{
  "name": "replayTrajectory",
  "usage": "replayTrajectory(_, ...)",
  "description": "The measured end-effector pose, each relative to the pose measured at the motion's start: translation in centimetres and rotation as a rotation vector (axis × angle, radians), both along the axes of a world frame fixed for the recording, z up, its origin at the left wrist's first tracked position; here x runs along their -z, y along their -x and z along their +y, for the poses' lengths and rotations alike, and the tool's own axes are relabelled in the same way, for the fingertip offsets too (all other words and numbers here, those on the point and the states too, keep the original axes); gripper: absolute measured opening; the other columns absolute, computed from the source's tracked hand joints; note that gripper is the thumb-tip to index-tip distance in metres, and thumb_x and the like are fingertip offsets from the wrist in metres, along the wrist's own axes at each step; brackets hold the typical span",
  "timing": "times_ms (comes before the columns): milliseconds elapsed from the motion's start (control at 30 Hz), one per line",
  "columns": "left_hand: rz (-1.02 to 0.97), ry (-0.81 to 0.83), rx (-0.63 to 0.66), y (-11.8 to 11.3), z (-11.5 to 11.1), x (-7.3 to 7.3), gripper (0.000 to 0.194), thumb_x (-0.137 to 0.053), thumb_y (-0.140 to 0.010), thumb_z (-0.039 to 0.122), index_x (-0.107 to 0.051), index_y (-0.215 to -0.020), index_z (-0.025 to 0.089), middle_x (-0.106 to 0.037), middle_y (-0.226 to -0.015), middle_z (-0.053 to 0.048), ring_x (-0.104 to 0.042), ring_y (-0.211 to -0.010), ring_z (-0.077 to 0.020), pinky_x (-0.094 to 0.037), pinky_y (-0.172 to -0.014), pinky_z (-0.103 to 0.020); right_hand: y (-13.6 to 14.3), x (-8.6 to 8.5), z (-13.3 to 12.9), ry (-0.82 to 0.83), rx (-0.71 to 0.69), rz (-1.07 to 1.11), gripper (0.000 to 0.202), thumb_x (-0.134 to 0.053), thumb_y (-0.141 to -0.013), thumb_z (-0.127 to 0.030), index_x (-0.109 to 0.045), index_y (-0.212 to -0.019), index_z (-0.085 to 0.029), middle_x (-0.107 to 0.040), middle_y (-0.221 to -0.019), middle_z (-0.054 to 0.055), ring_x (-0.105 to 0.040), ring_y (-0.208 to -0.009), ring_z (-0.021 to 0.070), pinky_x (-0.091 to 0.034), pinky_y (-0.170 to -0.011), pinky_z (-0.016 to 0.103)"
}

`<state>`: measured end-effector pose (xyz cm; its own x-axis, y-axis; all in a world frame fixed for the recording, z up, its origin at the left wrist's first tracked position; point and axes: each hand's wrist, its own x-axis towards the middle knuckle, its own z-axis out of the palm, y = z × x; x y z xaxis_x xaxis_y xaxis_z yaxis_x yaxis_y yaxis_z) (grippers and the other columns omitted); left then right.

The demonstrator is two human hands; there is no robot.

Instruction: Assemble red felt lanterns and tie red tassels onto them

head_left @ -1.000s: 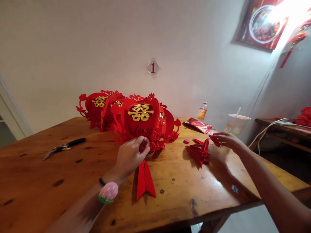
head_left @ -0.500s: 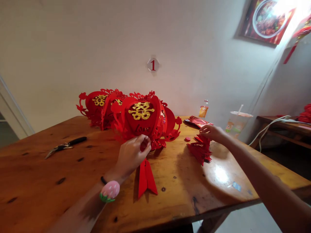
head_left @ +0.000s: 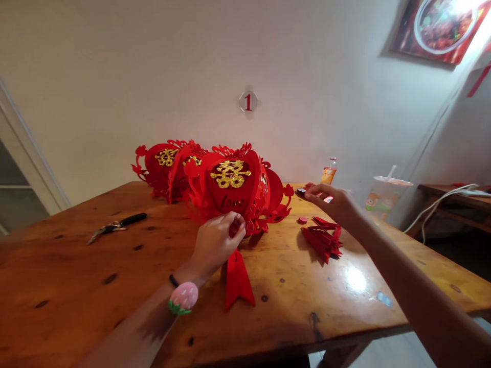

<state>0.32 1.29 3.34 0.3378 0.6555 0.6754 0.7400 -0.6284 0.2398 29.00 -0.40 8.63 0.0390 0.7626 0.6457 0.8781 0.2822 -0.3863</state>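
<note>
My left hand is closed in a pinch at the lower front of a red paper lantern with gold glitter characters and the word "Love". From beneath these fingers hangs a red ribbon tail with a notched end; the pinch point itself is hidden. My right hand reaches over a red packet with a dark edge, its fingers stretched out and covering most of it. In front of that hand lies a bundle of folded red strips, beside a small red disc.
Another red lantern stands behind on the left. Pliers with black handles lie on the wooden table. A bottle with an orange label and a clear cup with a straw stand at the back right.
My right hand has moved from above the folded red strips to the packet farther back. My left hand stays at the lantern. The view has turned slightly left.
</note>
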Motion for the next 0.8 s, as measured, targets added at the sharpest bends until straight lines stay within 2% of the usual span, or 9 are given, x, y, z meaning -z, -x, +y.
replayTrajectory(100, -0.013, 0.008, 0.001, 0.0, 0.0, 0.1, 0.009, -0.051, -0.082, 0.028, -0.056, -0.086, 0.022, -0.067, -0.080, 0.001, -0.062, -0.073, -0.0145, -0.041, -0.065, -0.023, 4.9, 0.6, -0.5, 0.132, -0.209, 0.072, 0.032, -0.049, -0.081, -0.047, -0.065, -0.077, -0.021, -0.066, -0.073, 0.004, -0.057, -0.064, 0.0147, -0.040, -0.060, 0.027)
replayTrajectory(200, -0.038, 0.026, 0.001, -0.2, 0.0, 0.3, 0.008, -0.052, -0.081, 0.028, -0.056, -0.086, 0.022, -0.067, -0.081, 0.001, -0.062, -0.075, -0.0151, -0.042, -0.068, -0.023, 8.7, 2.1, 0.0, 0.240, -0.313, 0.100, 0.029, -0.051, -0.080, -0.045, -0.066, -0.080, -0.020, -0.067, -0.075, 0.003, -0.057, -0.066, 0.0147, -0.040, -0.060, 0.026)
replayTrajectory(267, -0.053, 0.036, -0.013, -0.3, 0.0, 0.4, 0.007, -0.053, -0.081, 0.026, -0.056, -0.086, 0.022, -0.068, -0.082, 0.001, -0.063, -0.075, -0.0156, -0.043, -0.069, -0.024, 10.2, 3.0, 0.6, 0.296, -0.354, 0.167, 0.030, -0.050, -0.080, -0.044, -0.066, -0.082, -0.018, -0.065, -0.071, 0.002, -0.055, -0.064, 0.0132, -0.040, -0.059, 0.025)
replayTrajectory(367, -0.060, 0.036, -0.034, -0.4, 0.0, 0.4, 0.007, -0.053, -0.081, 0.025, -0.057, -0.085, 0.021, -0.068, -0.084, 0.000, -0.063, -0.077, -0.0167, -0.043, -0.070, -0.025, 11.0, 3.6, 1.3, 0.368, -0.411, 0.321, 0.030, -0.052, -0.079, -0.043, -0.064, -0.082, -0.016, -0.060, -0.065, 0.000, -0.051, -0.056, 0.0102, -0.039, -0.053, 0.022)
replayTrajectory(533, -0.042, 0.061, -0.010, -0.5, -0.2, 0.1, 0.008, -0.052, -0.082, 0.027, -0.056, -0.084, 0.021, -0.068, -0.083, -0.001, -0.062, -0.077, -0.0171, -0.042, -0.068, -0.025, 11.3, 4.4, 1.6, 0.386, -0.530, 0.513, 0.029, -0.061, -0.072, -0.042, -0.061, -0.085, -0.016, -0.060, -0.074, 0.001, -0.051, -0.060, 0.0098, -0.039, -0.049, 0.020)
replayTrajectory(700, -0.049, 0.057, 0.009, -0.4, -0.4, 0.3, 0.005, -0.053, -0.081, 0.024, -0.056, -0.084, 0.021, -0.066, -0.079, 0.001, -0.061, -0.072, -0.0157, -0.042, -0.068, -0.025, 12.0, 5.8, 2.0, 0.259, -0.494, 0.601, 0.025, -0.056, -0.074, -0.042, -0.058, -0.074, -0.016, -0.054, -0.063, -0.002, -0.047, -0.052, 0.0093, -0.040, -0.047, 0.021)
replayTrajectory(800, -0.070, 0.049, 0.030, -0.4, -0.4, 0.5, 0.008, -0.052, -0.082, 0.025, -0.055, -0.088, 0.022, -0.066, -0.081, 0.001, -0.061, -0.072, -0.0153, -0.041, -0.068, -0.025, 12.5, 6.3, 1.8, 0.259, -0.465, 0.696, 0.023, -0.054, -0.074, -0.039, -0.054, -0.069, -0.017, -0.052, -0.062, -0.002, -0.048, -0.050, 0.0101, -0.041, -0.044, 0.022)
